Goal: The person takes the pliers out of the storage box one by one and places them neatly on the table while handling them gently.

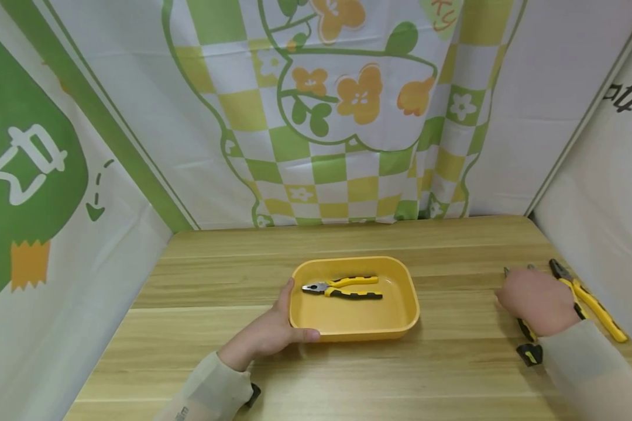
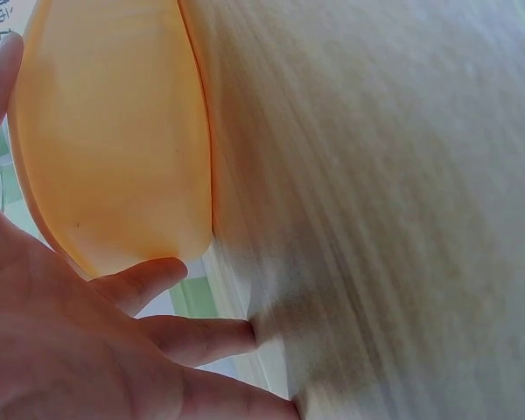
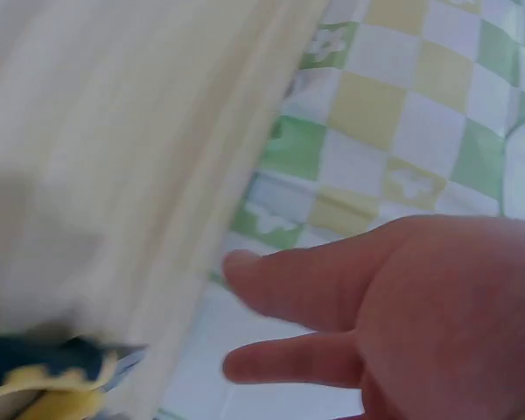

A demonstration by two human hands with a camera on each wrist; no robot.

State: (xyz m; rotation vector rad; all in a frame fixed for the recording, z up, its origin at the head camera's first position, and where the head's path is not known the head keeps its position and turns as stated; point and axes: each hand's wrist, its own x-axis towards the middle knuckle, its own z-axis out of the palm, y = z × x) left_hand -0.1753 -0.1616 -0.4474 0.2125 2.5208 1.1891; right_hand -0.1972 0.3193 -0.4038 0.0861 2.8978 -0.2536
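A yellow plastic tub (image 1: 353,335) stands on the table, with my left hand (image 1: 268,332) at its left near corner. The left thumb lies along the near rim and the index finger touches the end wall; in the left wrist view the fingers are straight and spread. One pair of combination pliers (image 1: 342,289) with yellow and black handles lies in the tub. My right hand (image 1: 539,300) is over tools at the right, partly hiding them. A black-and-yellow handle (image 1: 526,330) shows below it. In the right wrist view its fingers are apart, with nothing between them.
Another pair of yellow-handled pliers (image 1: 592,301) lies just right of my right hand, near the table's right edge. The wooden table (image 1: 210,280) is bounded by white and green printed cloth (image 1: 342,193) at the back and sides.
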